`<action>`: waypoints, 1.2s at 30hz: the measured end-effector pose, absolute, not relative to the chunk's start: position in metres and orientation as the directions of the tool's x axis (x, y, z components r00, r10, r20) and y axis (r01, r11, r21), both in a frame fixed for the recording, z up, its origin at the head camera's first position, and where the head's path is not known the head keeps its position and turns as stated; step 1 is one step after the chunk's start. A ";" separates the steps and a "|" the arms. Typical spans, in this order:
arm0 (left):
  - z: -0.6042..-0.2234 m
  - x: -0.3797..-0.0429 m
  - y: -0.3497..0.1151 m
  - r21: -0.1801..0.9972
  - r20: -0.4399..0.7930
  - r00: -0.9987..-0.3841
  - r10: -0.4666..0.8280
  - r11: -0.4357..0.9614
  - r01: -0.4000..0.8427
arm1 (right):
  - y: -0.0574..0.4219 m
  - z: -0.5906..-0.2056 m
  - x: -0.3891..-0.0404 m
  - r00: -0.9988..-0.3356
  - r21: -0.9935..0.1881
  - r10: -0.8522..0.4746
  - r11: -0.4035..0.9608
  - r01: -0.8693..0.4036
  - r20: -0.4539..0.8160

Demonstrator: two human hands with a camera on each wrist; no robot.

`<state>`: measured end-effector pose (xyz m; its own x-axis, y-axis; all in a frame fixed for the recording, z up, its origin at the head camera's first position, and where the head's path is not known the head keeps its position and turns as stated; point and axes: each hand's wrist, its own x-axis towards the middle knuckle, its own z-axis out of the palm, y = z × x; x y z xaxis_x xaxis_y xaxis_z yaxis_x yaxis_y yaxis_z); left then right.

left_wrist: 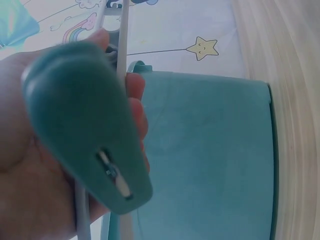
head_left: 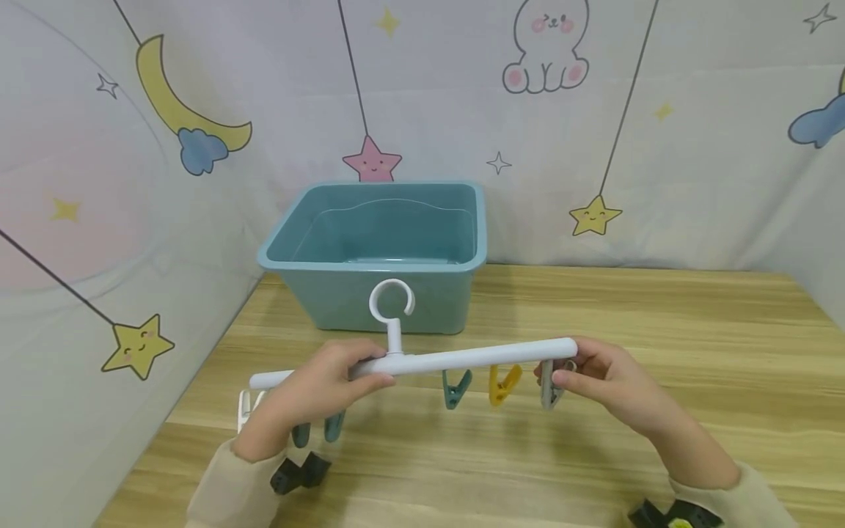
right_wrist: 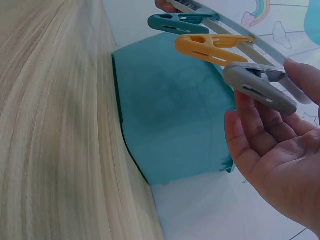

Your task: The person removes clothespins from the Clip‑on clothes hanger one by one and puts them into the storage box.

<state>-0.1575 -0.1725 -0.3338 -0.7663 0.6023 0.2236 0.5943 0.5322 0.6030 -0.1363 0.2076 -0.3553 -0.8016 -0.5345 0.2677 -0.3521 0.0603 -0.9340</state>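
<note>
With left hand (head_left: 323,381) and right hand (head_left: 610,385), in the head view, holds the hanger (head_left: 482,356) over the table (head_left: 660,315), on the near side of the tub (head_left: 436,301), lengthwise from left to right and a little higher at the right end. Grips it near the middle with the left, just left of the hook (head_left: 394,336); with the right, pinches the grey clip (head_left: 547,387) at the right tip, between thumb and fingers. Has next inward the yellow clip (head_left: 499,392), then the green clip (head_left: 452,392); toward the left end, carries two more green clips (head_left: 334,425) and a white clip (head_left: 244,411), partly behind the left arm. In the left wrist view, shows curled fingers around the hanger, largely behind a green clip seen close up, with the tub beyond. In the right wrist view, looks along the hanger from its right end, past grey, yellow and green in turn. By judgement, leaves the right hand far better placed for the grey clip than the left. Cannot tell whether also touches the hanger with the right thumb.
</note>
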 end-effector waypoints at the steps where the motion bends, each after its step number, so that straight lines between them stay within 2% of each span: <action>1: -0.334 -0.158 -0.173 0.603 0.227 -0.767 0.600 0.532 0.594 | 0.207 -0.356 -0.137 -0.796 -0.936 -0.541 0.048 -0.350 0.270; 11: -0.330 -0.156 -0.172 0.597 0.226 -0.787 0.573 0.557 0.577 | 0.202 -0.363 -0.138 -0.746 -0.957 -0.608 -0.086 -0.279 0.272; 18: -0.329 -0.155 -0.171 0.595 0.201 -0.796 0.571 0.574 0.562 | 0.200 -0.363 -0.137 -0.740 -0.969 -0.627 -0.120 -0.216 0.243; 26: -0.327 -0.155 -0.171 0.567 0.230 -0.787 0.573 0.578 0.587 | 0.202 -0.366 -0.139 -0.701 -0.941 -0.629 -0.194 -0.278 0.337; 29: -0.327 -0.154 -0.171 0.552 0.247 -0.783 0.572 0.581 0.598 | 0.203 -0.365 -0.139 -0.722 -0.939 -0.605 -0.163 -0.302 0.337; 36: -0.326 -0.153 -0.170 0.536 0.269 -0.778 0.568 0.583 0.611 | 0.201 -0.361 -0.136 -0.818 -0.946 -0.499 -0.012 -0.324 0.286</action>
